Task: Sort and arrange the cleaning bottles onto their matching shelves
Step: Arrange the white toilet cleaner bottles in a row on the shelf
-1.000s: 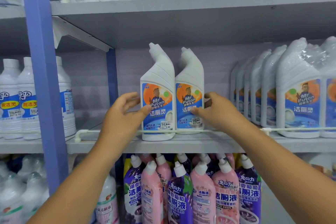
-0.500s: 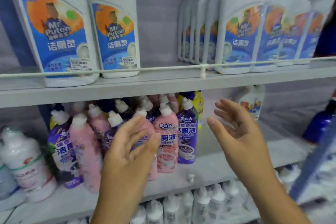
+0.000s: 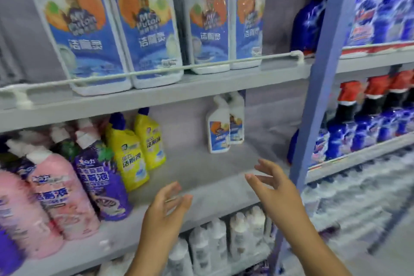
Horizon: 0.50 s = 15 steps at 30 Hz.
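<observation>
Both hands empty: the left hand (image 3: 167, 205) and right hand (image 3: 272, 182) hover with fingers spread and loosely bent before the bare stretch of the middle shelf (image 3: 201, 177), holding nothing. Behind, two small white bottles (image 3: 220, 127) stand apart at the shelf's back, probably misplaced, since matching large white bottles (image 3: 116, 36) fill the shelf above. Yellow bottles (image 3: 134, 150), purple and pink ones (image 3: 56, 192) crowd leftward.
</observation>
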{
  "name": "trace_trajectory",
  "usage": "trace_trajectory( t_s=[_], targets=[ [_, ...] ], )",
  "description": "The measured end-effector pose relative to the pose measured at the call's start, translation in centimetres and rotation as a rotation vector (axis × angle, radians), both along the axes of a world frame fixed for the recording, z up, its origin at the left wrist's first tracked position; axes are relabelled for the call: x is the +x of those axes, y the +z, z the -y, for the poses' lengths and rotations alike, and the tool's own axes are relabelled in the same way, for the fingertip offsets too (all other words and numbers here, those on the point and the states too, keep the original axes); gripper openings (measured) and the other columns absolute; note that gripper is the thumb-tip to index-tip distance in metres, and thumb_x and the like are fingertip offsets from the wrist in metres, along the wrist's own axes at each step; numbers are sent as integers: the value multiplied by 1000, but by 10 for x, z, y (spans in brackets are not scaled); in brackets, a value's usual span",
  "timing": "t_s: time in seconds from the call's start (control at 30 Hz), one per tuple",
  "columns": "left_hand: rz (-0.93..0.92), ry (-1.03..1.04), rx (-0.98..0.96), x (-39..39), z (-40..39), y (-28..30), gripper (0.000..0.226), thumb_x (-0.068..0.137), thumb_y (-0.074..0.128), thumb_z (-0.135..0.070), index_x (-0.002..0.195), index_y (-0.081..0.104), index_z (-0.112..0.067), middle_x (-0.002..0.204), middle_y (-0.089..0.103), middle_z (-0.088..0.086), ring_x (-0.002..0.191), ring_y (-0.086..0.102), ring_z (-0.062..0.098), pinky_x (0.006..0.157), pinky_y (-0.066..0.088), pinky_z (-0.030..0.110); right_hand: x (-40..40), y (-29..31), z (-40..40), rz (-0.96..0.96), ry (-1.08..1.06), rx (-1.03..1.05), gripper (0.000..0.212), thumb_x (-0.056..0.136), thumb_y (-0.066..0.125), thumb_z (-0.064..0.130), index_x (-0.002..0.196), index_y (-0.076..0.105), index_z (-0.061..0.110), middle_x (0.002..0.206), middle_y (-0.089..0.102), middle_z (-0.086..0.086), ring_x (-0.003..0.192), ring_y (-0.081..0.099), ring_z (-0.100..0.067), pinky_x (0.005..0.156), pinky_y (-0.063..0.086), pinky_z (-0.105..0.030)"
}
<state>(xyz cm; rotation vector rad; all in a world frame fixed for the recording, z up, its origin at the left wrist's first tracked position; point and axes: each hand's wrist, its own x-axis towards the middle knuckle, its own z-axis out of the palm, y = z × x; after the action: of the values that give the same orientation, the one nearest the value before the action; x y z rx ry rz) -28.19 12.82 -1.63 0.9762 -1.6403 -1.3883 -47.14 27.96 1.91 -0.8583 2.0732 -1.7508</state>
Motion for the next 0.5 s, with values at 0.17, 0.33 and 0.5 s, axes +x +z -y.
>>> trace_trajectory(
  t_s=[0.17, 0.33, 0.5],
  targets=[
    [26, 23, 31, -66, 18, 1, 36, 81, 84, -36, 111, 65, -30, 117, 73, -8, 97, 70, 2, 88, 56, 28, -63, -11, 36, 23, -6, 21, 44, 92, 70, 46, 131, 52, 37, 127, 60, 20, 113, 62, -4, 92, 53, -34],
    [39, 64, -12, -133, 69, -1, 30, 87, 79, -19, 114, 66, -19, 111, 72, -1, 86, 65, -6, 67, 47, 4, -104, -17, 93, 108, -27, -6, 48, 93, 72, 37, 136, 53, 29, 125, 62, 11, 104, 62, -2, 85, 51, -27],
    [48, -4, -22, -187, 127, -3, 40, 85, 82, -31, 119, 63, -25, 116, 70, -9, 105, 68, 9, 91, 55, 31, -141, -23, 143, 165, -54, 12, 37, 95, 71, 33, 126, 56, 24, 114, 60, 9, 91, 59, 1, 68, 45, -12]
  ],
)
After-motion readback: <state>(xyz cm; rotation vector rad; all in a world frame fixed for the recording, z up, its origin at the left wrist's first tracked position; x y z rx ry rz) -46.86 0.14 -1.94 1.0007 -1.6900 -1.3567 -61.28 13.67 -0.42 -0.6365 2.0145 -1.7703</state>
